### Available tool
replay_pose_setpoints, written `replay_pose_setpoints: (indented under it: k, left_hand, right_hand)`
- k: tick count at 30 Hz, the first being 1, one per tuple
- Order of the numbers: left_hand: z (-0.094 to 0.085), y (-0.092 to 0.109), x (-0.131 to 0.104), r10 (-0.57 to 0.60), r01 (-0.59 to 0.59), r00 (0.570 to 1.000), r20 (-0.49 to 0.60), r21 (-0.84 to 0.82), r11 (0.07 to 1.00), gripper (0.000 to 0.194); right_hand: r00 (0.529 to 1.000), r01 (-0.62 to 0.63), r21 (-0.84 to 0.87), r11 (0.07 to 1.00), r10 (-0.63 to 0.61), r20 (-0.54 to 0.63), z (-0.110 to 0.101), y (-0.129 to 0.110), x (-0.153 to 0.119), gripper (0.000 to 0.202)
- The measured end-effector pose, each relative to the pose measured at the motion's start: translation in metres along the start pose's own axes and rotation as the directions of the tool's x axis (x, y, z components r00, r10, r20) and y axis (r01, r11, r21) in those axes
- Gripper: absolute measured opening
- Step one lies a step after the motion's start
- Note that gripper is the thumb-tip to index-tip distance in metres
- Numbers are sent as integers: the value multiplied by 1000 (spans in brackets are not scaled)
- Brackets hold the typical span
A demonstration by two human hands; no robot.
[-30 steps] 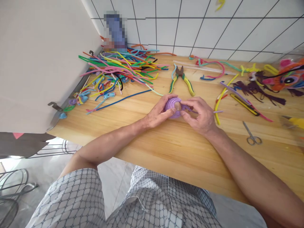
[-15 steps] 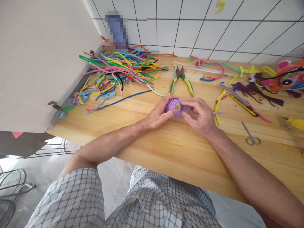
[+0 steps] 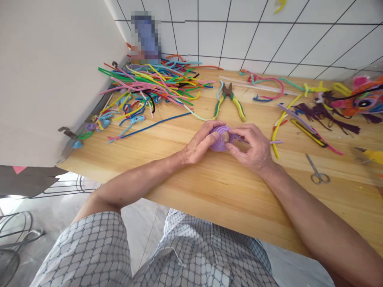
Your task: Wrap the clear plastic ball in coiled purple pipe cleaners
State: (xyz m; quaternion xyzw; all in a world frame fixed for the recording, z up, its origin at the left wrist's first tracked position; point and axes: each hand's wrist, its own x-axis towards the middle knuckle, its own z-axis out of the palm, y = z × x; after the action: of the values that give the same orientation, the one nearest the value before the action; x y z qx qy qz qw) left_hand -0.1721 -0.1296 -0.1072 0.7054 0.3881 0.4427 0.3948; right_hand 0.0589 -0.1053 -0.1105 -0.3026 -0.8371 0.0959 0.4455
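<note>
A coil of purple pipe cleaner (image 3: 219, 144), wound in rings around a round opening, is held between my two hands above the wooden table. My left hand (image 3: 199, 142) wraps its left side, the thumb resting on the rings. Fingers of my right hand (image 3: 253, 145) pinch the coil's right edge with thumb and forefinger. A loose purple end runs out behind the right hand and shows again beyond it. Inside the opening something pale brown shows; I cannot tell what it is. Pliers (image 3: 229, 101) with yellow-green handles lie just behind the coil.
A heap of coloured pipe cleaners (image 3: 155, 81) spreads at the back left. To the right lie small scissors (image 3: 318, 173), a yellow-black utility knife (image 3: 308, 132) and loose pipe cleaners. A colourful figure with a big eye (image 3: 363, 103) sits far right. White tiled wall (image 3: 239, 36) stands behind.
My left thumb has shifted up and left off the coil's opening, showing more of it. The right hand stays pinched at the coil's edge, its thumb slightly further left.
</note>
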Motion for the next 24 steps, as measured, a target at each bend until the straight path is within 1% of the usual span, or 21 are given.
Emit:
replay_pose_setpoints:
  k: [3,7,10,16,20,24]
  left_hand:
    - [1,3,0,-55,54,998,-15,-51,997,50]
    - [2,6,0,-95,95,995,8,-30,995,49]
    - [3,5,-1,-92,92,996,6,-35,995,49]
    - [4,2,-1,-73,71,997,-17,-77,994,48]
    - [6,-1,0,-83,82,996,-18,-61,995,48]
    - [7,0,0,-51,51,998,-20,-14,999,48]
  right_hand:
    - [1000,-6,-3,1000,6,24,0,-2,0,32]
    - [1000,6,-26,1000,-6,25,0,-4,0,31]
    - [1000,13,-43,999,-12,22,0,-4,1,31]
    - [998,66,-48,997,-66,10,-1,0,0,34]
    - [999,44,-65,997,-42,32,-1,2,0,34]
    - [997,79,-45,996,-79,14,-2,1,0,37]
